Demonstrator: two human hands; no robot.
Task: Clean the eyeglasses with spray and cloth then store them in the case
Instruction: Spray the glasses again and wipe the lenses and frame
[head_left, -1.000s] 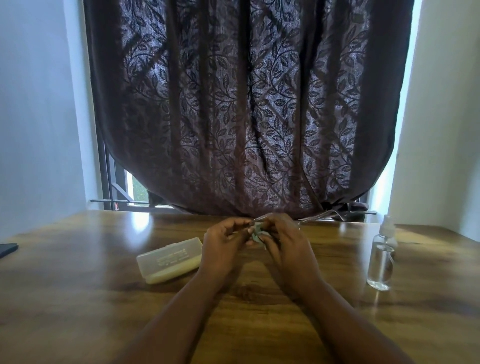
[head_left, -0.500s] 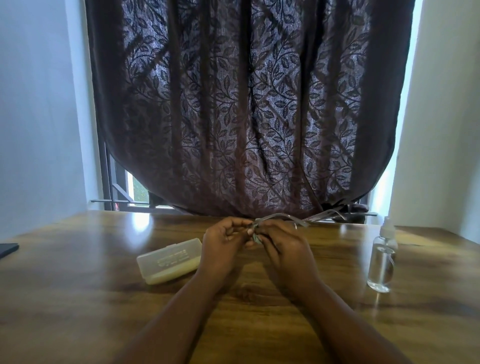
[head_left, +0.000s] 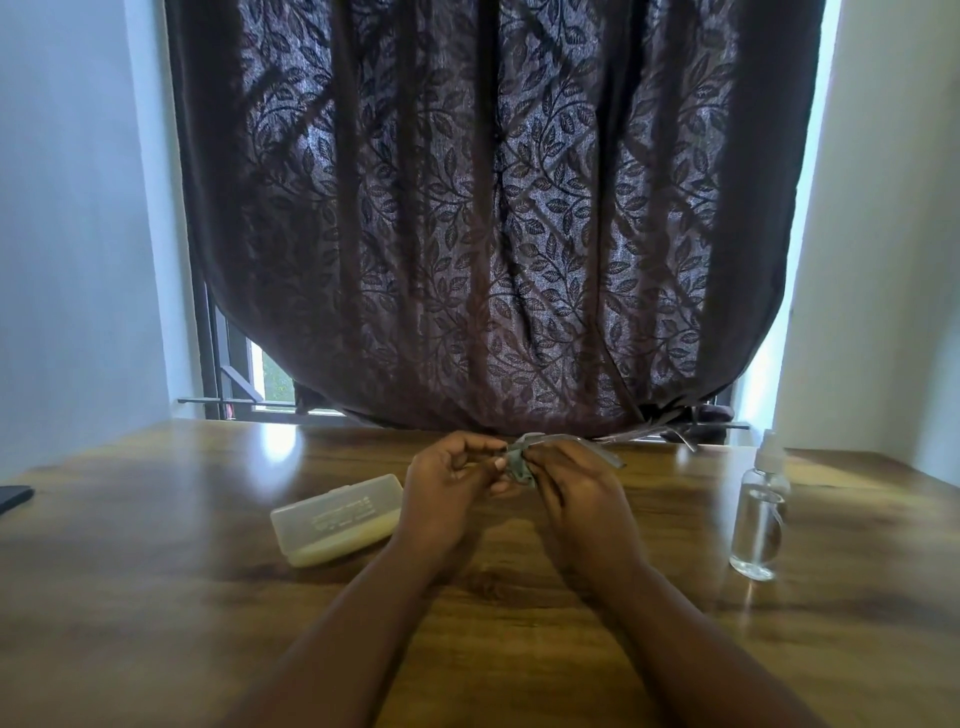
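A wooden table (head_left: 156, 597) with a glossy, reflective top is set against a window that is covered by a dark curtain (head_left: 483, 218) patterned with leaves, and pale walls are seen on either side. Above the middle of the table, the left hand (head_left: 447, 499) and the right hand (head_left: 576, 499) are brought together with their fingertips nearly touching. Between them a small grey-green cloth (head_left: 519, 465) is pinched, bunched around part of the eyeglasses (head_left: 582, 447), whose thin frame is seen running away to the right of the right hand, with an arm curving down past its knuckles. The cloth is gripped by the fingers of the right hand, while the glasses are steadied by the thumb and fingers of the left; which lens is wrapped cannot be told, as it is hidden by cloth and fingers. A pale, translucent case (head_left: 337, 519) is laid shut on the table just to the left of the left hand. A clear spray bottle (head_left: 758, 519) with a white nozzle is stood upright well to the right of the right hand. A dark flat object (head_left: 13, 498) is cut off by the picture's edge, far to the left of both hands.
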